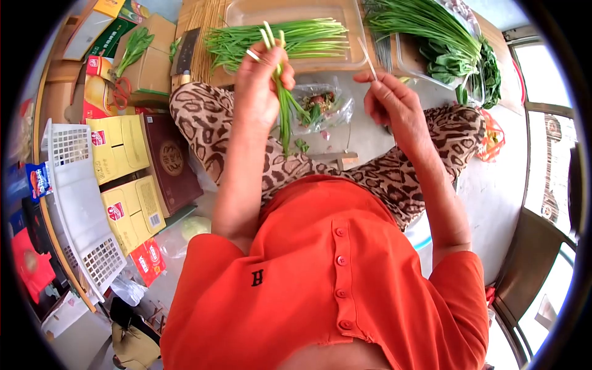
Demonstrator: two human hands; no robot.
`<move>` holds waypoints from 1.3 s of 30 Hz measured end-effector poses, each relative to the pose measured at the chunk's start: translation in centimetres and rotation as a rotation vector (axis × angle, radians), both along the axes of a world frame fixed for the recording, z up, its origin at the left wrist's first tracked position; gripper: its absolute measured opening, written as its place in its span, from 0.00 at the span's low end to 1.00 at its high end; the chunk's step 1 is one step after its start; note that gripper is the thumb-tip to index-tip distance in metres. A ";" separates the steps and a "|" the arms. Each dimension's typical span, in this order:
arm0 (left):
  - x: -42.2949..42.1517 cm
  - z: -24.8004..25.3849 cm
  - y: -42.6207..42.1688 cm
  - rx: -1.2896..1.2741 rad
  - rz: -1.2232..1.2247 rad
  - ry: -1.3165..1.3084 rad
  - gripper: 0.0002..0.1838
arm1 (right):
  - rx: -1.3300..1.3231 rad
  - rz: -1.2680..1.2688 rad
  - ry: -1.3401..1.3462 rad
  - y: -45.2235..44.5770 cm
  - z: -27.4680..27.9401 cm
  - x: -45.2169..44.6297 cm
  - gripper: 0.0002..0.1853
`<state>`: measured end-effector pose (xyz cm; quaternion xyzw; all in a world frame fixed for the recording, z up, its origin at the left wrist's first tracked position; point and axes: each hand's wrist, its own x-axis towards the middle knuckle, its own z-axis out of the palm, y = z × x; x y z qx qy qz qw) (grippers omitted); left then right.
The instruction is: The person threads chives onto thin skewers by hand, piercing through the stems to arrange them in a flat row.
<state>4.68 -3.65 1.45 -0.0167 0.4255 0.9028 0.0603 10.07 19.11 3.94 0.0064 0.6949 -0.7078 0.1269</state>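
The left hand (258, 86) grasps a small bunch of slender green stalks with white ends (285, 111); the white ends poke up above its thumb and forefinger, and the green leaves hang below the fist. To its right and a little apart, the right hand (396, 103) pinches a thin, pale, straight stick (367, 57) between thumb and fingertips, the stick pointing up and away from it.

Between the hands and lower down lies a clear plastic bag holding dark and green scraps (322, 106). Just beyond the left hand, a heap of long green stalks (317, 38) lies in a shallow transparent plastic tray (296, 12). Left of that hand rests a broad dark-bladed cleaver (185, 54), beside a spread of thin tan sticks (198, 17).

Beyond the right hand, farther to its right, are more long green stalks (419, 21) and dark-green leafy vegetables (445, 61). Farther left of the left hand are red-handled scissors (121, 94).
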 end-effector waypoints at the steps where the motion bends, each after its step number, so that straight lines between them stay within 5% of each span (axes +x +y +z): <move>1: 0.0 -0.5 0.3 0.029 -0.013 -0.024 0.05 | 0.002 0.048 0.013 -0.4 0.8 0.3 0.14; 17: 1.5 0.5 1.4 -0.100 -0.106 -0.007 0.08 | 0.176 0.136 0.117 -2.6 2.3 1.6 0.15; 19: 1.7 0.8 1.6 -0.111 -0.095 -0.019 0.09 | 0.283 0.113 0.307 -2.6 1.7 1.6 0.17; 39: 1.8 1.1 1.8 0.004 -0.193 -0.032 0.10 | 0.356 0.117 0.249 -2.9 3.6 2.0 0.19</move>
